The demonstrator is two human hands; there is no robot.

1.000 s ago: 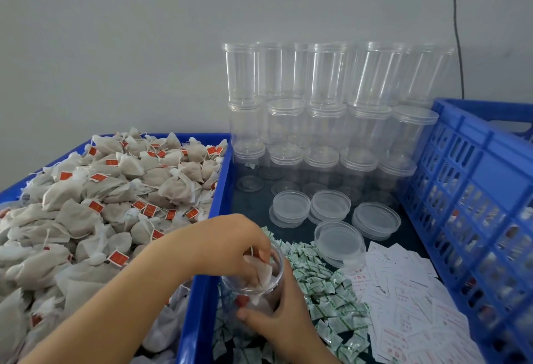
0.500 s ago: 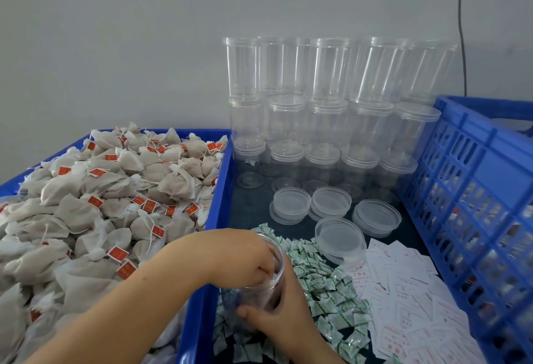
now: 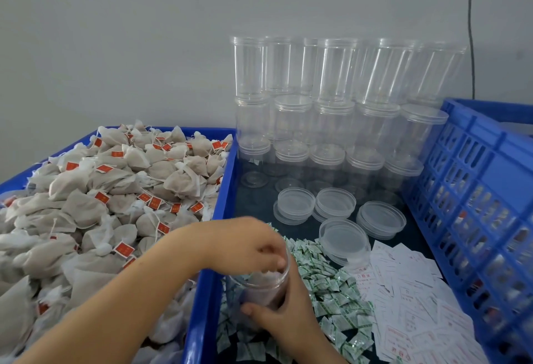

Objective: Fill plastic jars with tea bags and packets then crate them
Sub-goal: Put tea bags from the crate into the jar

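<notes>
A clear plastic jar (image 3: 259, 291) stands on the dark tray floor among small green-and-white packets (image 3: 331, 291). My right hand (image 3: 291, 314) grips the jar's side, thumb across its front. Over the jar's mouth, my left hand (image 3: 245, 245) has its fingers curled, with the fingertips on a white tea bag (image 3: 264, 275) just inside the rim. The jar's lower part looks dark with contents. A large heap of tea bags (image 3: 115, 190) with red tags fills the blue crate on the left.
Empty clear jars (image 3: 331, 121) are stacked in several rows against the wall. Loose lids (image 3: 343, 239) lie in front of them. White printed packets (image 3: 412, 306) are spread on the right. A tall blue slotted crate (image 3: 476, 190) stands at the right edge.
My left hand pushed the tea bag down into the jar and has lifted slightly at the mouth. My right hand has kept its hold on the jar.
</notes>
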